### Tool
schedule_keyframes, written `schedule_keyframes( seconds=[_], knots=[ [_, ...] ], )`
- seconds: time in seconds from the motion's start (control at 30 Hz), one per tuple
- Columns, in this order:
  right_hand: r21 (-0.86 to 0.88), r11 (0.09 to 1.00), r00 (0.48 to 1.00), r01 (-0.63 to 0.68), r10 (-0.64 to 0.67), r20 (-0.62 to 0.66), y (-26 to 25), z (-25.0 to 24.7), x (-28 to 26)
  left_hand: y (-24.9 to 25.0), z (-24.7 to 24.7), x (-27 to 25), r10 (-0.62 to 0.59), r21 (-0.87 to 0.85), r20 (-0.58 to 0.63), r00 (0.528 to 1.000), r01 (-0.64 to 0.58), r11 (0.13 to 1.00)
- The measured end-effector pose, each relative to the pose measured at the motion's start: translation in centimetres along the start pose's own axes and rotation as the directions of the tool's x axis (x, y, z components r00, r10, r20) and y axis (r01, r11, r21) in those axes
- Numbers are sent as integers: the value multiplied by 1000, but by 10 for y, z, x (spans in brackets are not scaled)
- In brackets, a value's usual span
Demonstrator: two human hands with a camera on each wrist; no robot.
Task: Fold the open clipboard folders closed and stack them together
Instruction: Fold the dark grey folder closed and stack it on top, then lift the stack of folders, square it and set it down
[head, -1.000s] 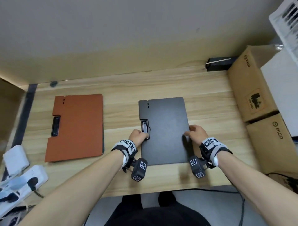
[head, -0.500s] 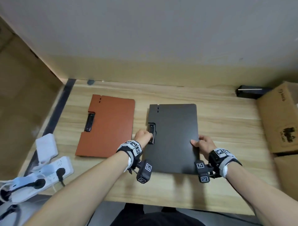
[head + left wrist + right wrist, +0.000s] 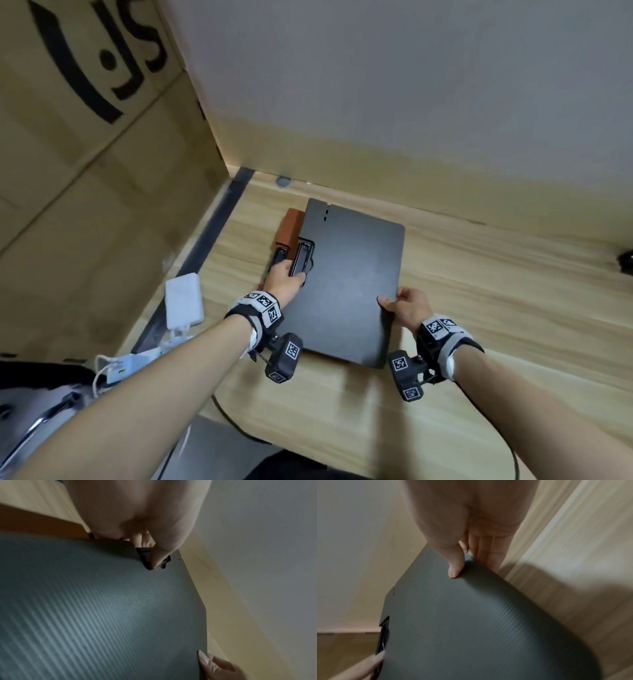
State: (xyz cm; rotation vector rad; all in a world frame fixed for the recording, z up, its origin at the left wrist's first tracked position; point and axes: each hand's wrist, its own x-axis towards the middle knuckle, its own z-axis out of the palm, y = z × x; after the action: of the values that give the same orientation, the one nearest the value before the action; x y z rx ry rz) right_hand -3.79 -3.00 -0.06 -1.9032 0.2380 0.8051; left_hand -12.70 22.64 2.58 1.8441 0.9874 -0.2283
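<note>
- Gripping the flat black plastic clipboard folder (image 3: 349, 284): left hand (image 3: 284, 278) at clip edge, right hand (image 3: 407, 306) pinching opposite edge.
- Black folder overlaps the orange-brown clipboard folder (image 3: 291, 228), offset rightward; judged needing leftward alignment.

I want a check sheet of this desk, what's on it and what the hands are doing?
Surface: wooden desk, light grain.
Job's things: black folder closed, lying over the orange folder, which peeks out at the left.
Clutter: white adapter and power strip at the left edge.
Hands: left hand grips the black folder's clip side; right hand holds its right edge.
Cables: black cable at the desk's front edge.
Surroundings: cardboard box left, pale wall behind.
</note>
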Motion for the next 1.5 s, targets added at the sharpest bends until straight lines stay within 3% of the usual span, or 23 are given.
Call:
schedule_keyframes(
  seconds=[0.13, 0.17, 0.23, 0.3, 0.37, 0.5, 0.6, 0.7, 1.07, 1.23, 1.5],
  knots=[
    [-230, 973, 999, -29, 24, -21, 6, 47, 12, -21, -34, 11, 47, 336, -100, 994, -11, 942],
    [-342, 939, 999, -31, 16, -46, 8, 55, 13, -27, -37, 16, 50, 407, -91, 995, -9, 913],
    [-442, 896, 997, -37, 3, -77, 8, 64, 10, -38, -38, 27, -13, 390, 7, 1000, 10, 921],
    [-406, 913, 998, -41, 22, -52, 9, 67, 10, -46, -33, 34, -81, 266, 101, 992, 52, 963],
    [-353, 934, 999, -48, 42, -23, 11, 63, 14, -50, -26, 36, -97, 234, 86, 992, 75, 969],
    [-35, 991, 990, -127, 125, -60, 7, 42, 13, -44, -11, 29, -85, 202, 73, 994, 69, 977],
    [155, 964, 976, -217, 219, 2, 13, 13, 4, -42, 8, 27, -83, 168, 127, 988, 61, 984],
    [286, 926, 969, -248, 234, 82, 23, -16, -11, -63, 37, 42, -85, 91, 209, 974, 67, 994],
    [387, 920, 996, -63, 35, 81, 21, -114, -71, 34, 86, -51, 43, -55, 443, 895, -20, 998],
    [385, 919, 992, 88, -116, 49, 6, -163, -96, 113, 99, -72, 181, -188, 364, 913, -118, 975],
    [230, 907, 925, 354, -303, -228, -7, -213, -91, 176, 120, -111, 394, -329, 116, 912, -339, 882]
  ],
)
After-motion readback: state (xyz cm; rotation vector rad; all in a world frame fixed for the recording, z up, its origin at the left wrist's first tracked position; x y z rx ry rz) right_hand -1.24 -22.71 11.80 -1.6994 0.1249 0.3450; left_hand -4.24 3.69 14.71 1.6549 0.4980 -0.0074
